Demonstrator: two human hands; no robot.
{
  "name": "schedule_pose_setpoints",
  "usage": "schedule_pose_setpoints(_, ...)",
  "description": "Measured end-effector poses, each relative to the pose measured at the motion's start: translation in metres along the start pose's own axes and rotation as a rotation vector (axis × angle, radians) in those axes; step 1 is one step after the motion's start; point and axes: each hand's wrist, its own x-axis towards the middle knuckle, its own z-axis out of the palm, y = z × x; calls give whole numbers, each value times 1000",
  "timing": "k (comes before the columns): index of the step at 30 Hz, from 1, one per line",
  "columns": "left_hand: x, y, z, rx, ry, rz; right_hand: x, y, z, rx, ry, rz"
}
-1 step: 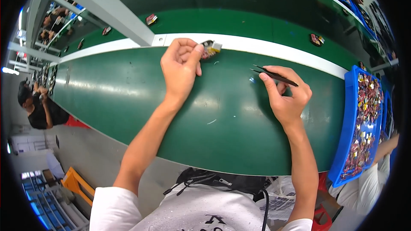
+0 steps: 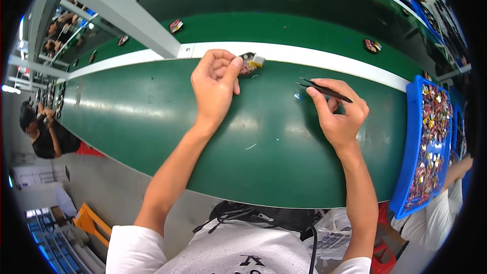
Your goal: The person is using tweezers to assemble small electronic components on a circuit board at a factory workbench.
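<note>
My left hand point(image 2: 214, 78) pinches a small electronic assembly point(image 2: 250, 64) between thumb and fingers, just above the far edge of the green bench. The assembly has a dark round part, reddish bits and a silver block with yellow on it. Its lower left end is hidden by my thumb and fingers. In my right hand point(image 2: 341, 109) is a pair of black tweezers point(image 2: 329, 92), held like a pen. The slim tips point left toward the assembly, apart from each other and well short of it.
A blue bin point(image 2: 410, 147) full of small reddish parts stands on the right of the green bench point(image 2: 284, 172). Beyond the white rail point(image 2: 314, 58), similar assemblies point(image 2: 372, 45) lie on a green belt. A grey post point(image 2: 122, 15) rises at left. Other people sit at both sides.
The view has shifted very slightly. Both hands keep their hold on the assembly and the tweezers, with almost no other movement.
</note>
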Motion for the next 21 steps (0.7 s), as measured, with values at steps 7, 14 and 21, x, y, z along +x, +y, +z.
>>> schedule_pose_setpoints(7, -16, -4, 3, -81, -83, -76, -2, -2, 3, 86, -35, 173)
schedule_pose_setpoints(14, -17, 2, 1, -115, -86, -109, 0, -27, -5, 371, -58, 591)
schedule_pose_setpoints(21, -25, 13, 26, -25, -200, -71, -11, -42, 1, 456, -44, 428)
